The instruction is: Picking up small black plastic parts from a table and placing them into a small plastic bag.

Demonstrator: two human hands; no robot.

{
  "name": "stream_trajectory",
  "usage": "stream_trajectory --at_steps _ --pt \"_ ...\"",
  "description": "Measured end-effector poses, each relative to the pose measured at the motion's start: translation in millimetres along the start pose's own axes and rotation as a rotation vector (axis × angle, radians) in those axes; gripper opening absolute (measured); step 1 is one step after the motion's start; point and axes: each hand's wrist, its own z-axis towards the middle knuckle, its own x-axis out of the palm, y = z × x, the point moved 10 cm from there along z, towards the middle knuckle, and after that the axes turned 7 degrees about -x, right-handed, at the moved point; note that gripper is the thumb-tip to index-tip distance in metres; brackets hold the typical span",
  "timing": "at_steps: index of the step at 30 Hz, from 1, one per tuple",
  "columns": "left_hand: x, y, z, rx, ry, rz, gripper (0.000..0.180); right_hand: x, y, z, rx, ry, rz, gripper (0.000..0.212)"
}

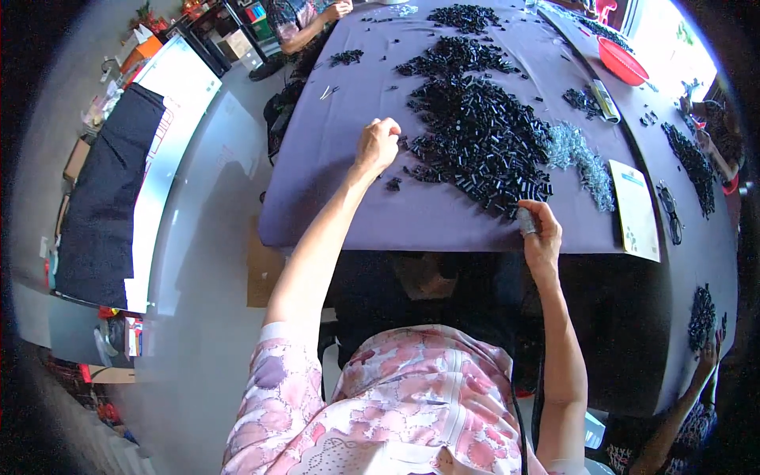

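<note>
A large pile of small black tube-shaped pieces (pixel 483 131) lies on the purple-grey cloth of the table (pixel 348 210). My left hand (pixel 380 144) is raised at the left side of this pile, its fingers curled closed; whatever they hold, if anything, is hidden. My right hand (pixel 542 233) is at the pile's near right edge, finger and thumb pinched together, and a whitish wrap (pixel 526 221) shows on one digit. What the pinch holds is too small to make out. Beside the pile on the right lies a heap of clear plastic pieces (pixel 582 158).
On the right are a pale printed card (pixel 633 210), eyeglasses (pixel 670 212), a yellowish packet (pixel 605 101) and a red basket (pixel 623 62). Co-workers' arms (pixel 305 33) reach in at the far left and along the right, beside more black pieces (pixel 690 166). A dark-draped white board (pixel 111 198) stands left.
</note>
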Motion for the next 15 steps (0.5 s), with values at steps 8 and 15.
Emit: stream_trajectory --at_steps 8,15 --pt "23 -6 -2 0.023 0.128 0.026 0.012 2 3 -1 -0.002 0.012 -0.003 0.031" --pt "16 -17 -14 0.151 0.148 0.072 0.011 2 3 -1 -0.030 0.028 -0.032 0.034"
